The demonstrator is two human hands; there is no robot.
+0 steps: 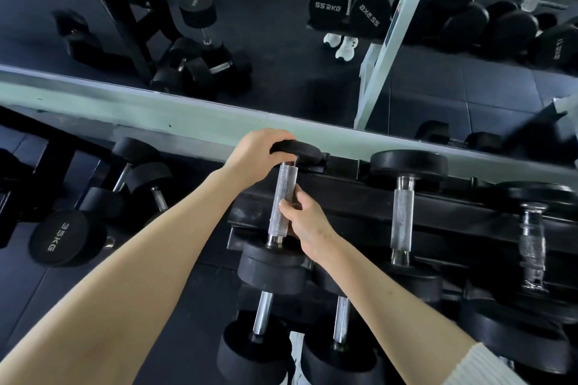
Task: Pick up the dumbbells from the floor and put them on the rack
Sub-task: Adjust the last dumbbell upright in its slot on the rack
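The dumbbell [283, 201] I grip has a rough, knurled bright metal handle and matt black rubbery heads; the rack [350, 209] looks matt black.

A gym corner seen from above. The floor [25, 284] is dark rubber matting laid in large tiles. A long wall mirror [266, 25] runs across the upper half, set above a pale green-grey ledge [156, 109]. The mirror reflects more dark tiled flooring, a pale metal upright [387, 53] and a pair of white shoes [342, 44]. Light is cool, even and bluish, with soft glare on the ledge.
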